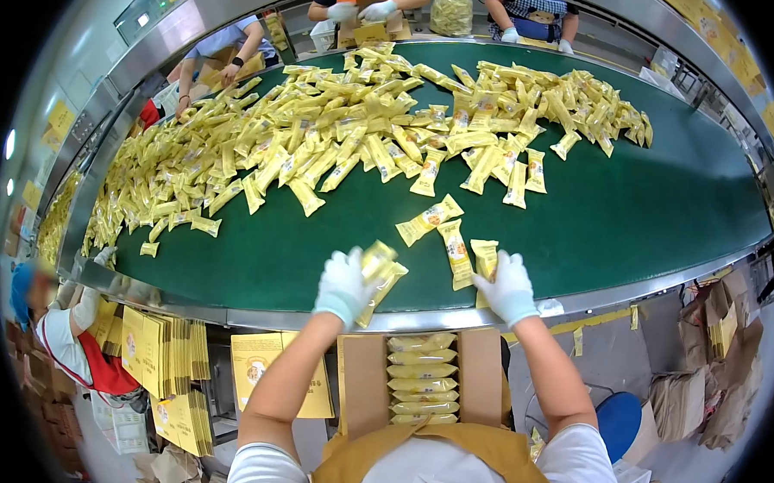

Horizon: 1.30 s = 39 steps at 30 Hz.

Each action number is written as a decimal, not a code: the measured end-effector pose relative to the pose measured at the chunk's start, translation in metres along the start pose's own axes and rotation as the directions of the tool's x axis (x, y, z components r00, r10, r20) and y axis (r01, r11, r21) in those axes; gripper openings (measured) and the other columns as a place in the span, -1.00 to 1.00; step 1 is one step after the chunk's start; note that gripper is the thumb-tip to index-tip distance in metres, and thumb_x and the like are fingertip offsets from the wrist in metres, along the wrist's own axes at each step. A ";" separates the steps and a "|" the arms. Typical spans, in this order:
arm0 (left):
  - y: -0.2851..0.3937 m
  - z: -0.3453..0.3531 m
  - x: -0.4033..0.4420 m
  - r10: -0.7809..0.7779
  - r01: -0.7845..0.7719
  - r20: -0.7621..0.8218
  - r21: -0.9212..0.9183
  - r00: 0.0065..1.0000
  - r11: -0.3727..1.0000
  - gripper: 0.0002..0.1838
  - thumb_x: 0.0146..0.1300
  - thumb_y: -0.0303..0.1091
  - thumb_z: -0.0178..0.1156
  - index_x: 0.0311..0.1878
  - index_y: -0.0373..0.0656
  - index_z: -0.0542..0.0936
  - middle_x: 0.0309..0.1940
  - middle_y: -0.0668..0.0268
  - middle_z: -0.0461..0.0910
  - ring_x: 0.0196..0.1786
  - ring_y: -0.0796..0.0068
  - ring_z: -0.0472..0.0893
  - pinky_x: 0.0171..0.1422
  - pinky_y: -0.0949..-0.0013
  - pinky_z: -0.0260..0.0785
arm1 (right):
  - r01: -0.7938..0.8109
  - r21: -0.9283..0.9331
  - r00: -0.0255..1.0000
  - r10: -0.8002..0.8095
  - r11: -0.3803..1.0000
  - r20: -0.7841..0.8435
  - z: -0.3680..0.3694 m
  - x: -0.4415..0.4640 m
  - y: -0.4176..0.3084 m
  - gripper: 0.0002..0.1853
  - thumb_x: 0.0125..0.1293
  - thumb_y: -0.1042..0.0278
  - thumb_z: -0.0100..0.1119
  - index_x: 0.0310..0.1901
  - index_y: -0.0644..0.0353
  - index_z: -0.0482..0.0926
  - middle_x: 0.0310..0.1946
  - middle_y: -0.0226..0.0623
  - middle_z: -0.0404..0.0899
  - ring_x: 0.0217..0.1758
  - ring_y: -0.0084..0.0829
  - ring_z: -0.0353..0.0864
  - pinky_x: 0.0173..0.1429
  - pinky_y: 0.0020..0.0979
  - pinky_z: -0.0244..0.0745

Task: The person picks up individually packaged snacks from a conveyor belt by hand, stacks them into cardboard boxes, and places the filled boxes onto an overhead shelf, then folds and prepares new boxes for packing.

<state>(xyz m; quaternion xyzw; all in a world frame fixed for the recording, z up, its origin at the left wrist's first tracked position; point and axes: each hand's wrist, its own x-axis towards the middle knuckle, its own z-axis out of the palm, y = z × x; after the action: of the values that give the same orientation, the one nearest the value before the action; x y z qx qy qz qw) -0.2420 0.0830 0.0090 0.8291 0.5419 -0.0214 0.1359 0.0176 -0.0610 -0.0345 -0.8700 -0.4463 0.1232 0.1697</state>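
While pinching two yellow packets [384, 291] in the gloved left hand [344, 284] at the near side of the green belt [639, 214], also touching a third packet [485, 256] with the gloved right hand [508, 288], curving the fingers by its right side. Being unable to tell whether gripping that one or only resting against it. Facing two loose packets [455, 255] between the hands, lying flat on the belt, and beyond them a big pile [340, 119], spreading along the far side and down to the left. Standing at an open cardboard box [482, 375] between the forearms, seeing a column of packets [422, 385] inside, lying crosswise. Wearing a tan apron [490, 449]. Working opposite other gloved hands [360, 11], and to the right of a co-worker in red [109, 366], beside yellow cartons [145, 352].
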 end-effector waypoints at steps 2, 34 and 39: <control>0.015 0.008 -0.017 0.022 -0.032 0.151 0.067 0.988 0.997 -0.18 0.10 0.09 0.48 0.34 -0.15 0.44 0.11 0.00 0.45 0.17 -0.06 0.51 0.25 0.07 0.47 | -0.068 -0.038 0.993 0.071 0.997 0.097 0.008 0.009 -0.004 -0.39 0.15 -0.04 0.45 0.04 0.29 0.50 0.01 0.03 0.53 0.09 0.04 0.62 0.17 -0.12 0.59; -0.017 0.034 0.098 0.490 -0.399 -0.252 0.337 0.834 0.853 -0.57 0.25 -0.29 0.28 0.20 -0.02 0.51 -0.08 0.27 0.67 -0.04 0.16 0.69 0.12 0.10 0.52 | 0.501 -0.335 0.812 -0.567 0.798 -0.140 -0.006 0.017 0.013 -0.50 0.26 0.16 0.23 0.20 0.15 0.48 -0.09 -0.20 0.57 0.06 -0.18 0.57 0.22 -0.12 0.40; -0.004 0.031 0.053 0.547 -0.399 -0.247 0.463 0.800 0.792 0.05 0.14 0.36 0.30 0.49 -0.25 0.28 0.18 -0.01 0.46 0.36 0.06 0.39 0.45 0.09 0.22 | 0.514 -0.301 0.817 -0.565 0.803 -0.112 -0.005 -0.013 0.006 -0.08 0.19 -0.09 0.36 0.42 0.37 0.25 0.32 0.10 0.32 0.39 0.02 0.30 0.42 -0.06 0.22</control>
<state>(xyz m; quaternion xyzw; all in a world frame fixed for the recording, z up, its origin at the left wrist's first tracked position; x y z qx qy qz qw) -0.2201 0.1237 -0.0309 0.9382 0.3128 0.0629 -0.1341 0.0162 -0.0761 -0.0321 -0.7281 -0.6695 -0.0756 0.1266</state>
